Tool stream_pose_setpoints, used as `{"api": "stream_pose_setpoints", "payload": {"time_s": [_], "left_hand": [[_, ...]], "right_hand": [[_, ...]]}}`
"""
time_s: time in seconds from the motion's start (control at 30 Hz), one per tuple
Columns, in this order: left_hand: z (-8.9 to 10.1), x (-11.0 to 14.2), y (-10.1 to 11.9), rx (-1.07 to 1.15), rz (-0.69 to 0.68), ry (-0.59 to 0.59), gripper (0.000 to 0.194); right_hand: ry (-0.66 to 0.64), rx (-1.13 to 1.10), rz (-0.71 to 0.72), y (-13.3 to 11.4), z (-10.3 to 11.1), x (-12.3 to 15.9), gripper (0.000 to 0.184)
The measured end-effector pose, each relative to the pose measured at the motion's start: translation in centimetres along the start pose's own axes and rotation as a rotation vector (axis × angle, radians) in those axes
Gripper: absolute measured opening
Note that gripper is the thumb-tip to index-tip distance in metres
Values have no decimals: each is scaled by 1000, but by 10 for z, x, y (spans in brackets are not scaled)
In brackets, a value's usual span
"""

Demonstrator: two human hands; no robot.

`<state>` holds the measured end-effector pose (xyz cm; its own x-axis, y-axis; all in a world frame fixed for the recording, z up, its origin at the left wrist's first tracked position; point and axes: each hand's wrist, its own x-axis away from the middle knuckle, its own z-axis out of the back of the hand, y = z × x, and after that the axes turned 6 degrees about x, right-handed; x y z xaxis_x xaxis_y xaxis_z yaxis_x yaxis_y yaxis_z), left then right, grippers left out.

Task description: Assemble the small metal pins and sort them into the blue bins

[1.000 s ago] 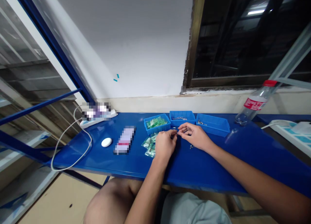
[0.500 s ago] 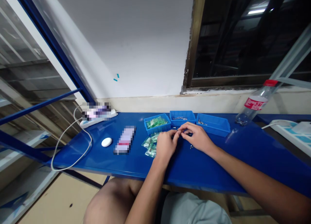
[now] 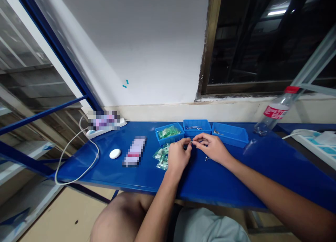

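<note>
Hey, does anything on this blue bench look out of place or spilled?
Yes: green packets lie loose on the blue bench, outside the blue tray that holds similar ones. A small metal part also sits loose near the right hand, apart from the trays.

A single head-worn camera looks forward and down across the blue desk (image 3: 223, 184) from above the wearer's knees. The left hand (image 3: 178, 156) and right hand (image 3: 212, 148) appear close, near frame centre; the wall (image 3: 131, 49) and window (image 3: 244, 42) lie beyond.
</note>
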<state>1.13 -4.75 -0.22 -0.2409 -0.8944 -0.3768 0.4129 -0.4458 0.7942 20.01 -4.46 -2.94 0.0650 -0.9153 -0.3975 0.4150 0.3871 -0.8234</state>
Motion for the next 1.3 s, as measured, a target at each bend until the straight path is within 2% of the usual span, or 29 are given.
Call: {"api": "stream_pose_setpoints", "payload": {"time_s": [0.43,0.73,0.9,1.1,1.3], "left_hand": [[1,1,-3,17,-77,-2,31],[0,3,1,-48,-49,5,24],[1,5,3,-58,-68,-30,27],[0,3,-1,-51,-38,-35,24],[-1,1,-3,-83,-19,-27,23]], "right_hand": [[-31,145,99,-11,1,1,24],[-8,204,174,-9,4,0,21],[15,203,143,-3,4,-2,14],[-29,165,162,-6,4,-1,13],[-8,139,52,-7,3,0,15]]}}
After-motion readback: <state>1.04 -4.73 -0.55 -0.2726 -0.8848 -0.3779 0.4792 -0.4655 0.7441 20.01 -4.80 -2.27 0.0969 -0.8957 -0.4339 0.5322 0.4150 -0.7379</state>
